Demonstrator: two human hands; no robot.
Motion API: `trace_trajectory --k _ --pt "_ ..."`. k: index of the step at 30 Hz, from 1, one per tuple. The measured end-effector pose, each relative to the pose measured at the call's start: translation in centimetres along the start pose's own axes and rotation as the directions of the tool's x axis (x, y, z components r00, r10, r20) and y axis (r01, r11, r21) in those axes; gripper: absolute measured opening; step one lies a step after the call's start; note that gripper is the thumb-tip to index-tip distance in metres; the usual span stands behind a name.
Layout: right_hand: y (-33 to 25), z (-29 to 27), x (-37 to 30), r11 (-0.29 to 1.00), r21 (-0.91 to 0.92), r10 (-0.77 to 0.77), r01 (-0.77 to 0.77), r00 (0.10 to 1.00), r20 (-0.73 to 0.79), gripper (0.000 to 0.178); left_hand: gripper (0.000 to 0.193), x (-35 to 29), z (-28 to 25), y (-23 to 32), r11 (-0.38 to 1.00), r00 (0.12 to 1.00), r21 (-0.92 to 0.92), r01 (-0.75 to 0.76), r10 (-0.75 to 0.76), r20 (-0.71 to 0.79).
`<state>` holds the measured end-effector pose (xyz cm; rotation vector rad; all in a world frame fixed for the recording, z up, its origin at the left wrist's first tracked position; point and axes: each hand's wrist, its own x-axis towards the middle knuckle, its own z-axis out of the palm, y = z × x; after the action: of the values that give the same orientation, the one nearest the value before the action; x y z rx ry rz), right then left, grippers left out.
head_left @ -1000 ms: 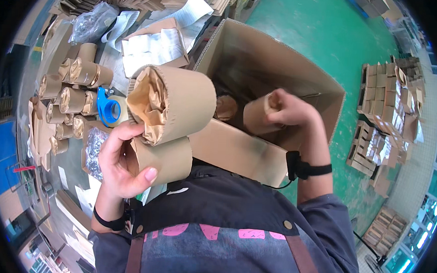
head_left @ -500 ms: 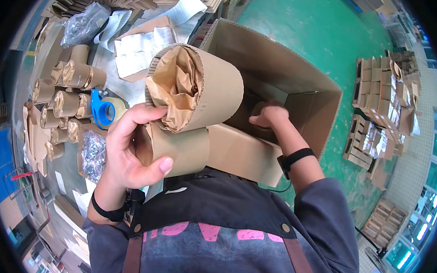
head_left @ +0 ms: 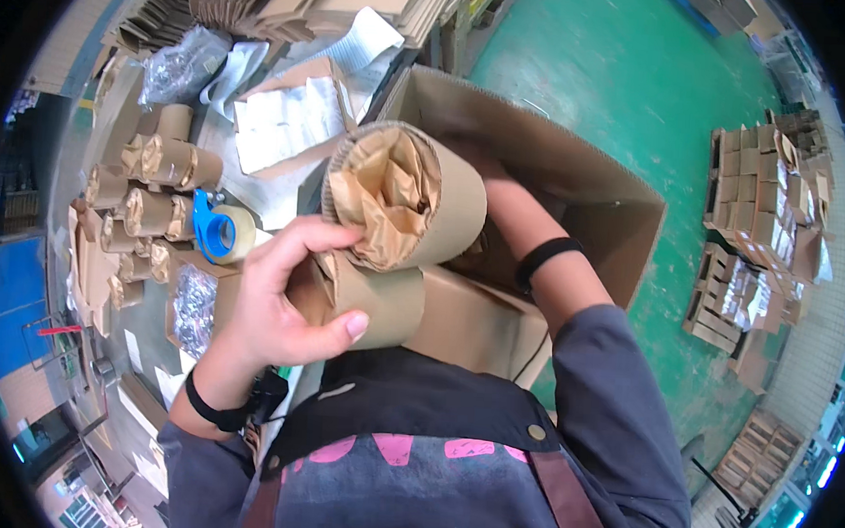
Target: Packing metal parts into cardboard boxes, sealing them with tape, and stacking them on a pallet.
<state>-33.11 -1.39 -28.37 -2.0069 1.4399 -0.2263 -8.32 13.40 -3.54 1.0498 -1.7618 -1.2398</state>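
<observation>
My left hand [head_left: 292, 300] grips two corrugated cardboard cylinders together, its thumb under the lower one. The upper cylinder [head_left: 460, 194] is larger in view, with crumpled brown paper filling its near end. The lower cylinder [head_left: 387, 310] sits against it, nearer my body. My right forearm [head_left: 529, 231] reaches into a large open cardboard box [head_left: 600, 159] in front of me. The right hand's fingers are hidden behind the upper cylinder and in the box's shadow.
Left on the table are several similar paper-stuffed cylinders [head_left: 165, 160], a blue tape dispenser [head_left: 216, 229], a small box with white packets [head_left: 291, 123] and clear plastic bags [head_left: 184, 65]. Flat cardboard [head_left: 341, 2] is stacked behind. Pallets of boxes [head_left: 765, 205] stand right on the green floor.
My right hand has gone further forward and left inside the box, out of sight behind the upper cylinder. The left hand and both cylinders now appear slightly further right in the picture.
</observation>
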Motion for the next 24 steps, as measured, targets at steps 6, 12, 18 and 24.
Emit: trace_trajectory --k 6,12,18,24 --pt "-3.4 -1.2 -3.2 0.948 -0.222 0.283 -0.229 0.925 0.255 0.041 0.055 -0.4 2.0 -1.2 0.992 0.993 -0.068 0.103 -0.107 -0.048" --pt "-2.7 -0.8 -5.1 0.887 -0.263 0.418 -0.379 0.901 0.112 0.043 0.054 1.0 4.0 -3.3 0.982 0.981 -0.054 0.181 -0.184 -0.059" --pt "0.4 1.5 -6.3 0.942 -0.253 0.261 -0.220 0.955 0.143 0.050 0.047 5.7 7.2 -5.3 0.951 0.963 0.156 0.267 -0.258 -0.078" --pt "-0.5 1.6 -7.5 0.924 -0.382 -0.005 -0.012 0.999 -0.044 0.042 0.046 8.8 9.4 -10.7 0.843 0.940 0.419 0.339 -0.283 -0.192"
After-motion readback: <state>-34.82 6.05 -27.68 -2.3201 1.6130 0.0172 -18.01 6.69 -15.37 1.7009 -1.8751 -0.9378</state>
